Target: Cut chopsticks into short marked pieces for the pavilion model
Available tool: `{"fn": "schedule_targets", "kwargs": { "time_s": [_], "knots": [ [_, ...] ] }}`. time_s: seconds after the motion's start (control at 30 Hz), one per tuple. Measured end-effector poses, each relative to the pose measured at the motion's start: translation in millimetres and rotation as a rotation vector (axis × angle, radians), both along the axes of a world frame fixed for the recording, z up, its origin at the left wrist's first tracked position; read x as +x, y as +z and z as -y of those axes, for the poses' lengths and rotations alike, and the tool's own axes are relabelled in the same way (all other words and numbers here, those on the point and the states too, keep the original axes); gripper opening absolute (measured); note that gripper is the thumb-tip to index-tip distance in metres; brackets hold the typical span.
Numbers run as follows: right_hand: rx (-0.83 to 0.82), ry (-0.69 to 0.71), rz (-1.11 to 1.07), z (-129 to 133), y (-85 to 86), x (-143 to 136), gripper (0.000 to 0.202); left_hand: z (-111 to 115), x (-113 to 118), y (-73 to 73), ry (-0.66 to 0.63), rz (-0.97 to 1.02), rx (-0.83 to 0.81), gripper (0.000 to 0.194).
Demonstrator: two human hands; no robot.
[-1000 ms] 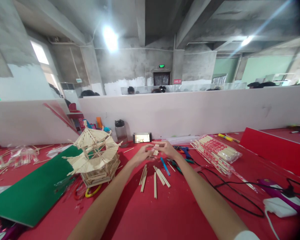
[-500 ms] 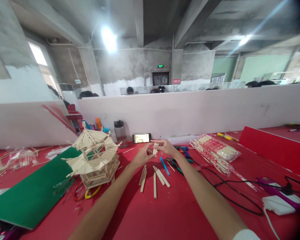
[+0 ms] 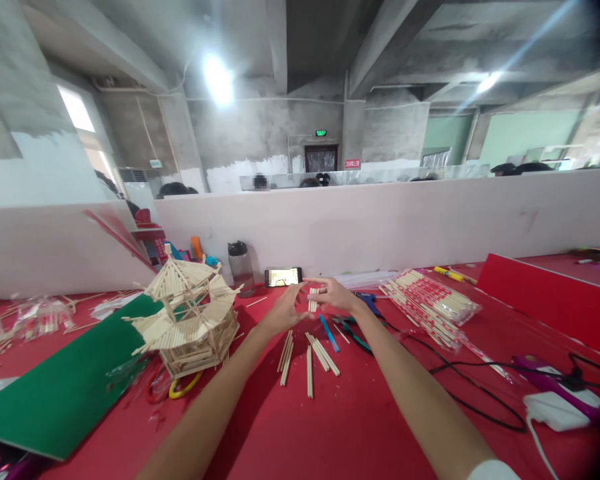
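A short bundle of pale wooden sticks is gripped by the fingers of my right hand, just above the red tabletop. Facing it from the other side, my left hand has its fingers and thumb apart, and it appears to hold nothing. Nearer me lie small groups of cut sticks and a blue pen. Beyond my hands a phone leans with its screen lit.
At left stands a stick-built pavilion model by a green board. On the right are packs of sticks, a blue glue gun, black cables, a purple power strip and a red board. A bottle stands behind.
My left hand's fingers have come away from the bundle and spread. My right hand keeps the sticks, its position almost the same.
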State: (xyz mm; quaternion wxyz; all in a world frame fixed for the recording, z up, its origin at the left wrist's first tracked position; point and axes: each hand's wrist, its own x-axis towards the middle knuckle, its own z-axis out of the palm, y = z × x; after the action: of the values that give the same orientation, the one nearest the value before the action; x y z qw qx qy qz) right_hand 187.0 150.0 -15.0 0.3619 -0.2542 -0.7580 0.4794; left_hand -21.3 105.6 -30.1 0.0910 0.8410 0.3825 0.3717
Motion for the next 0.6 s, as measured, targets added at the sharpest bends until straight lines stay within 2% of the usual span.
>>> {"fn": "schedule_targets", "kwargs": {
  "time_s": [0.1,0.3,0.6],
  "knots": [
    [-0.044,0.021,-0.029,0.7,-1.4,-1.9,0.072,3.1,0.3,6.2,-0.078,-0.042,0.030,0.088],
    [-0.145,0.109,-0.132,2.9,-5.2,-5.6,0.069,9.0,3.0,10.6,0.001,-0.154,-0.040,0.075],
    [-0.320,0.150,-0.074,0.7,-14.2,-5.1,0.072,10.9,0.4,10.6,-0.071,-0.259,0.046,0.071]
  ]
}}
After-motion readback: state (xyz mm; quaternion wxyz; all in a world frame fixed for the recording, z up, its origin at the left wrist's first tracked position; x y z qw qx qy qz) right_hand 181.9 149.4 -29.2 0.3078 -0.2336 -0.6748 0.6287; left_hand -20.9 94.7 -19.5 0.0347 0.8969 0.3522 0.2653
